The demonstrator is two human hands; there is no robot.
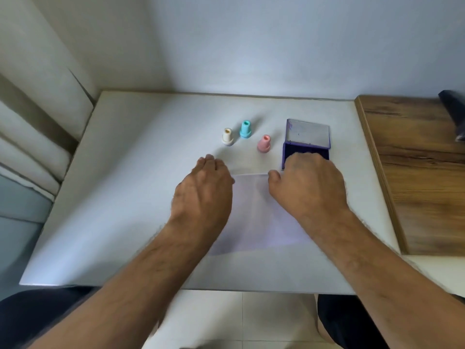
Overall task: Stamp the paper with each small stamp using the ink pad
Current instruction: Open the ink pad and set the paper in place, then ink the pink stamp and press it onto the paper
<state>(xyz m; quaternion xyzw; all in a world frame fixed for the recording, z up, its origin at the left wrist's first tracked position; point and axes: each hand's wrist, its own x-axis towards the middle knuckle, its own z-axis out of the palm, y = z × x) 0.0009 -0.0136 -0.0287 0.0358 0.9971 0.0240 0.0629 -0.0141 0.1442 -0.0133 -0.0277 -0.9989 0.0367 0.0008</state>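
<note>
Both hands [203,187] [308,182] rest on paper [254,210] before 3 stamps [245,138].

Wooden board [422,172] (beside white table [125,197])

Left hand [203,182] covering the paper's [254,212] left edge, right hand [308,183] hiding its right corner and the ink pad's [305,149] near rim, fingertips curled out of sight, dark blurred object [454,114] cut off at right edge.

Soft even daylight, slight motion blur.
</note>
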